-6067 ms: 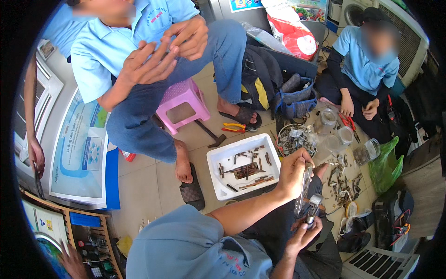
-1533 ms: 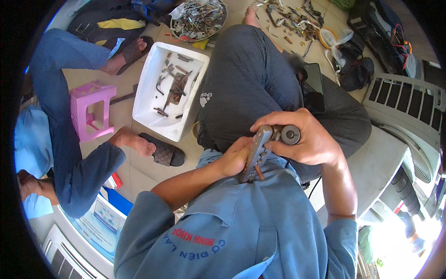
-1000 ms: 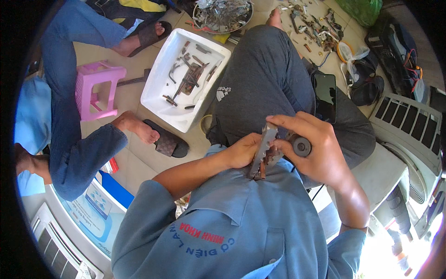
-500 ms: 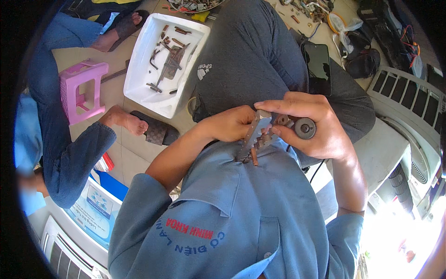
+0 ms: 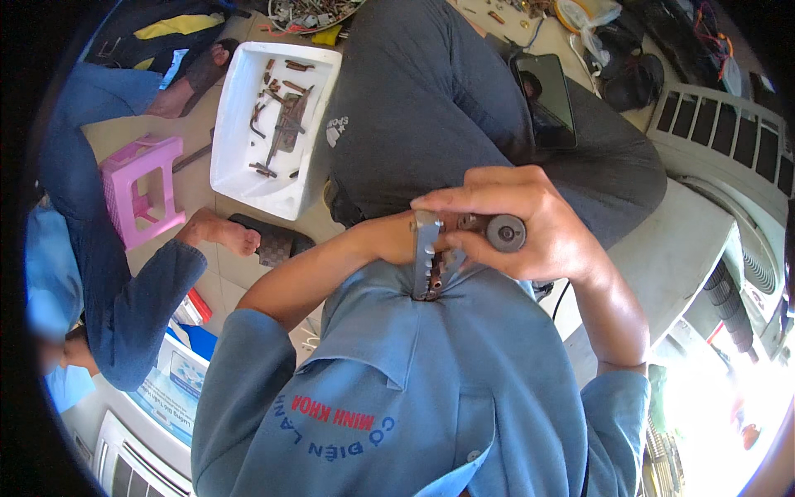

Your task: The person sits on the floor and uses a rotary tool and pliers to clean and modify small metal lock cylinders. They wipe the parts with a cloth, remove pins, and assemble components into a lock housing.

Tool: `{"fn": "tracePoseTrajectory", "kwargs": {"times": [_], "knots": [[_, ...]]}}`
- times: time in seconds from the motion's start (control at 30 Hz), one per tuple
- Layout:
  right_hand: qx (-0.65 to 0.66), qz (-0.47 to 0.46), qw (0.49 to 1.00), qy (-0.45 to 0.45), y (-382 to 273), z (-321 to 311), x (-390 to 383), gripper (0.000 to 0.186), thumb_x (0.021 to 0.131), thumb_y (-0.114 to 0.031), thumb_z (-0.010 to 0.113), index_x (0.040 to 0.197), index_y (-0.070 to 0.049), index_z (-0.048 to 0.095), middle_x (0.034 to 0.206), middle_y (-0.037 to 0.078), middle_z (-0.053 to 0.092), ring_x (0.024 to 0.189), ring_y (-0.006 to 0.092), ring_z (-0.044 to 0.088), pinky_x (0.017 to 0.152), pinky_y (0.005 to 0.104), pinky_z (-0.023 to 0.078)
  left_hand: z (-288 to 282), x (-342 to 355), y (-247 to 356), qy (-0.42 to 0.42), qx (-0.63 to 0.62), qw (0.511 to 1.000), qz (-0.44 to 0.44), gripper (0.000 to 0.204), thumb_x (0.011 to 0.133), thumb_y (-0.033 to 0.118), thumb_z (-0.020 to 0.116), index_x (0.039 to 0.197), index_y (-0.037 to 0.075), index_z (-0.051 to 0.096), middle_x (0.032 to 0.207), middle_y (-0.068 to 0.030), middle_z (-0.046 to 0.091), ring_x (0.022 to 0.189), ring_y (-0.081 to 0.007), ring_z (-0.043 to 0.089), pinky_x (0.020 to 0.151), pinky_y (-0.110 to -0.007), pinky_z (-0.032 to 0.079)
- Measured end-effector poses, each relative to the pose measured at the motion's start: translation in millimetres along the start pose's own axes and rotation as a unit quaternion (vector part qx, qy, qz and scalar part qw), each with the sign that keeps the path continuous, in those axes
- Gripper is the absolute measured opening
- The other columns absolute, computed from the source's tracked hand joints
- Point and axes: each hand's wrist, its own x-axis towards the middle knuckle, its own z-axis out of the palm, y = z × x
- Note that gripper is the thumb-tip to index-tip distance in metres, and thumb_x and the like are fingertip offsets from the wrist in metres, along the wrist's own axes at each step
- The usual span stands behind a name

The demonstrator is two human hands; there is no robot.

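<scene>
A grey metal flaring bar [image 5: 426,253], notched along its inner edge, stands on end in front of my shirt. Its two halves spread apart towards the top and meet near the shirt, with a short copper tube [image 5: 436,283] between them. My left hand [image 5: 389,238] is closed against the bar's far side; its fingertips are hidden. Over the top, my right hand [image 5: 530,219] grips the bar with thumb and forefinger. A dark round knob [image 5: 506,233] with a hole in its centre sits in the right hand, beside the thumb.
A white foam box [image 5: 228,170] of copper pipe pieces lies beyond my left arm. A phone [image 5: 546,99] rests on my leg. Further left are a pink stool [image 5: 112,195] and another person's bare foot [image 5: 224,234]. An air-conditioner casing [image 5: 712,132] stands at right.
Both hands and the flaring bar have shifted left and slightly down in the picture. The bar is turned more upright, and the copper tube that stuck out of it now shows less.
</scene>
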Motion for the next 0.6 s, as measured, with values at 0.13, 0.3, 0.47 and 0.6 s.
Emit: {"fn": "tracePoseTrajectory", "kwargs": {"times": [0.13, 0.3, 0.47, 0.6], "knots": [[-0.023, 0.016, 0.999, 0.03, -1.2, -9.1, -6.9, 0.048, 0.072, 0.004, 0.079, 0.119, -0.002, 0.077, 0.076, 0.011, 0.067, 0.063, 0.0205, 0.063, 0.056, 0.034, 0.047, -16.3, -4.4, 53.7, -0.026, -0.035, 0.954, -0.295, 0.043, 0.107, 0.041, 0.058, 0.095, 0.002, 0.07, 0.072, -0.0012, 0.065, 0.067, -0.014, 0.062, 0.067, -0.032, 0.052], [0.01, -0.022, 1.0, 0.009, -5.4, -7.3, 2.0, 0.048, 0.069, 0.006, 0.079, 0.117, -0.002, 0.078, 0.077, 0.012, 0.066, 0.063, 0.0204, 0.06, 0.056, 0.0348, 0.046, -17.0, -0.1, 34.0, 0.121, 0.106, 0.983, -0.087, 0.045, 0.107, 0.04, 0.058, 0.088, 0.0, 0.07, 0.069, -0.0015, 0.062, 0.064, -0.0114, 0.057, 0.061, -0.03, 0.047], [0.039, 0.032, 0.999, -0.002, -7.8, -12.5, -4.2, 0.045, 0.071, 0.007, 0.076, 0.116, 0.001, 0.076, 0.081, 0.011, 0.066, 0.07, 0.0179, 0.063, 0.061, 0.031, 0.047, -49.9, -13.0, 67.9, 0.188, -0.117, 0.936, -0.274, 0.04, 0.109, 0.037, 0.053, 0.107, 0.001, 0.068, 0.08, -0.001, 0.057, 0.065, -0.0109, 0.053, 0.058, -0.029, 0.044], [0.104, 0.15, 0.981, 0.06, 12.1, -10.8, -17.9, 0.038, 0.079, 0.006, 0.073, 0.117, 0.004, 0.073, 0.097, 0.013, 0.073, 0.083, 0.0181, 0.069, 0.078, 0.0313, 0.053, -63.5, -48.7, 78.9, 0.23, -0.341, 0.89, -0.196, 0.039, 0.11, 0.039, 0.049, 0.122, 0.003, 0.056, 0.096, -0.0046, 0.055, 0.063, -0.0142, 0.052, 0.056, -0.031, 0.047]]}}
